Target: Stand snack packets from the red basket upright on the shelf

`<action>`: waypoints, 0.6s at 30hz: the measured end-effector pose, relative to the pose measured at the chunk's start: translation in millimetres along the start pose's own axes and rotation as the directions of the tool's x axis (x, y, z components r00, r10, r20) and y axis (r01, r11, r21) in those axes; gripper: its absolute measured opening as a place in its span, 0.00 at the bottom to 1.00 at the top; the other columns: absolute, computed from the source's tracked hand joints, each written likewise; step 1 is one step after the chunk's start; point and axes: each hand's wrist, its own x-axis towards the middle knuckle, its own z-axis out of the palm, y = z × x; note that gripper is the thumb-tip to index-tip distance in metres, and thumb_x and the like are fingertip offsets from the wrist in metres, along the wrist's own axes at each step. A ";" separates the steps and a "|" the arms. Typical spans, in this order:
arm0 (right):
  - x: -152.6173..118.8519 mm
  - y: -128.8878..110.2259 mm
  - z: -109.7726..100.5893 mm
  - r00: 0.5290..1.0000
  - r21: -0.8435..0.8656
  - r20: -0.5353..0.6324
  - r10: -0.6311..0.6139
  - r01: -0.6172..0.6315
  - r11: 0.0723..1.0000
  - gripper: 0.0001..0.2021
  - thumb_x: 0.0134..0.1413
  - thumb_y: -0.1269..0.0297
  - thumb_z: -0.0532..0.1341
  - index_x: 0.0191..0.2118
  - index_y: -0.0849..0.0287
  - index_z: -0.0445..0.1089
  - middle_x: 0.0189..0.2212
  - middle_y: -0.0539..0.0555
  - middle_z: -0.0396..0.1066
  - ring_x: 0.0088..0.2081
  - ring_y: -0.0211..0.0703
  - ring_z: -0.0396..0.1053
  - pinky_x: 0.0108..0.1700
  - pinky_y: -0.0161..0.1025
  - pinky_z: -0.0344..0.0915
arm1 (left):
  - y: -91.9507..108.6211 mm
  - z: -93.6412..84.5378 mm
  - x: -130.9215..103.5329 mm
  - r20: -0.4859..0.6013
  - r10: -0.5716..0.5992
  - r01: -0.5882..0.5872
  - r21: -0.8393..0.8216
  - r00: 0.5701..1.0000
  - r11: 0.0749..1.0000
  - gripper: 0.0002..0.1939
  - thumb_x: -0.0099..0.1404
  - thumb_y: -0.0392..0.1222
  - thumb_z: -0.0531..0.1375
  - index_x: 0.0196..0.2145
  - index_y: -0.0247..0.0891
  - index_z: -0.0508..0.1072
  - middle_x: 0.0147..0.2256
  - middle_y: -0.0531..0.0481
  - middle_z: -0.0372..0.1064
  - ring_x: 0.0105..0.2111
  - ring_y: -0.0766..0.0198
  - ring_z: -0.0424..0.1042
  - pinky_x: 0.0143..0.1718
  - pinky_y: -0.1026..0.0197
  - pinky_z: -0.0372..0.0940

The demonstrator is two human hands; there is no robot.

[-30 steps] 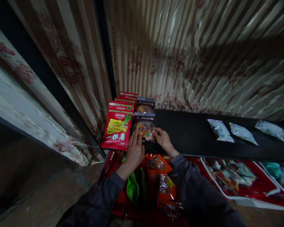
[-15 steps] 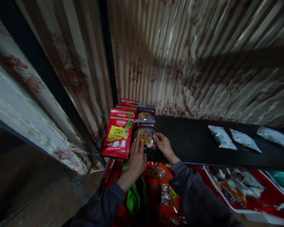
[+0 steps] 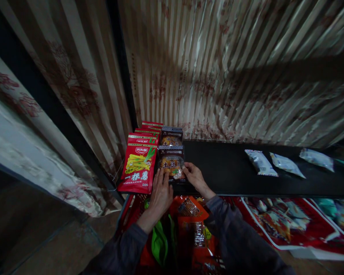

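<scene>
Dark brown, glossy plastic snack bag with a printed food picture (image 3: 171, 162) lies on the flat black shelf (image 3: 218, 164), between my two hands. My left hand (image 3: 162, 191) is laid out flat, fingers straight, tips on the bag's lower left. My right hand (image 3: 195, 177) is loosely curled, fingertips at its right edge; can't tell if they pinch. Second dark brown bag (image 3: 172, 136) directly behind, partly covered. Overlapping red plastic pouches with yellow-green print (image 3: 139, 166) just left. Orange shiny plastic packs (image 3: 189, 225) below, between my forearms.
</scene>
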 end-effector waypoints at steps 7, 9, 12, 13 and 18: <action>0.1 -1.0 -2.5 0.999 -0.077 0.028 -0.028 0.030 0.997 0.11 0.55 0.59 0.60 0.40 0.56 0.76 0.39 0.54 0.77 0.39 0.44 0.74 0.46 0.42 0.70 | -0.9 0.8 1.0 -0.003 0.006 -0.006 -0.015 1.000 1.000 0.29 0.65 0.32 0.51 0.63 0.30 0.59 0.66 0.33 0.52 0.68 0.46 0.48 0.65 0.39 0.55; 0.5 -1.1 -3.4 0.999 -0.048 0.034 -0.017 0.018 0.999 0.11 0.55 0.58 0.60 0.40 0.55 0.76 0.38 0.53 0.77 0.39 0.44 0.75 0.46 0.42 0.71 | -1.7 1.7 0.4 -0.010 0.007 -0.007 -0.023 1.000 1.000 0.30 0.65 0.32 0.51 0.64 0.31 0.58 0.66 0.33 0.53 0.68 0.46 0.48 0.65 0.38 0.54; 3.2 -1.4 -3.6 1.000 0.023 0.030 0.007 -0.008 1.000 0.13 0.55 0.55 0.61 0.42 0.55 0.75 0.38 0.53 0.78 0.39 0.44 0.75 0.45 0.42 0.72 | -2.7 1.8 -1.1 -0.026 0.000 -0.001 -0.040 1.000 0.999 0.30 0.65 0.33 0.51 0.65 0.33 0.57 0.66 0.34 0.54 0.68 0.47 0.49 0.65 0.38 0.55; 5.1 -1.6 -3.4 1.000 0.039 0.023 0.014 -0.015 0.999 0.13 0.54 0.55 0.61 0.42 0.55 0.75 0.38 0.53 0.78 0.40 0.44 0.75 0.45 0.42 0.72 | -2.6 1.5 -1.0 -0.031 -0.005 0.004 -0.044 1.000 0.999 0.30 0.65 0.33 0.51 0.65 0.33 0.57 0.66 0.35 0.54 0.68 0.47 0.49 0.64 0.38 0.55; 26.0 -3.2 -0.7 0.997 0.116 -0.063 0.051 -0.043 0.992 0.17 0.54 0.53 0.61 0.45 0.56 0.74 0.42 0.55 0.77 0.43 0.44 0.74 0.48 0.41 0.70 | 3.7 -1.4 18.0 -0.033 -0.042 0.040 -0.045 0.999 0.998 0.25 0.68 0.37 0.50 0.61 0.31 0.63 0.66 0.34 0.53 0.68 0.48 0.50 0.65 0.42 0.55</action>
